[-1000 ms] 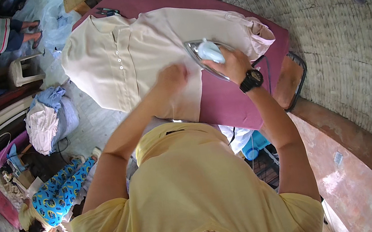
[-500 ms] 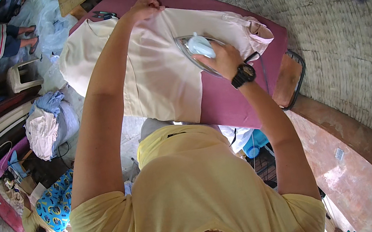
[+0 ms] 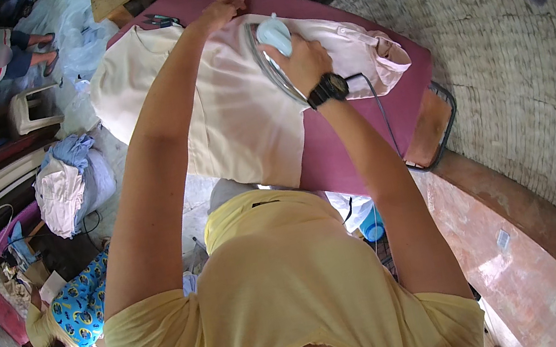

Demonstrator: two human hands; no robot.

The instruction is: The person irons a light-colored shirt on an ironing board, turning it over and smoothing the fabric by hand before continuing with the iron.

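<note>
A cream shirt (image 3: 233, 122) lies spread over a padded ironing board (image 3: 339, 145) with a maroon cover. My right hand (image 3: 307, 62), with a black watch at the wrist, is wrapped round the handle of a clothes iron (image 3: 273, 36). The iron's soleplate rests on the shirt, right of its middle. At the far edge of the cloth, my left hand (image 3: 222, 14) has its fingers closed on the shirt; its fingertips are partly hidden. A small pair of dark thread snips (image 3: 162, 21) lies on the board, left of that hand.
The iron's cord (image 3: 383, 112) trails over the board's right end. A bundle of clothes (image 3: 64, 191) sits at the left, near a pale plastic stool (image 3: 34, 110). One person (image 3: 82, 302) is at lower left, another person's legs (image 3: 35, 60) at upper left. A woven wall (image 3: 495, 63) stands right.
My right hand has slid the iron a little left and away from me over the shirt, turning it somewhat. The left hand stays at the far edge.
</note>
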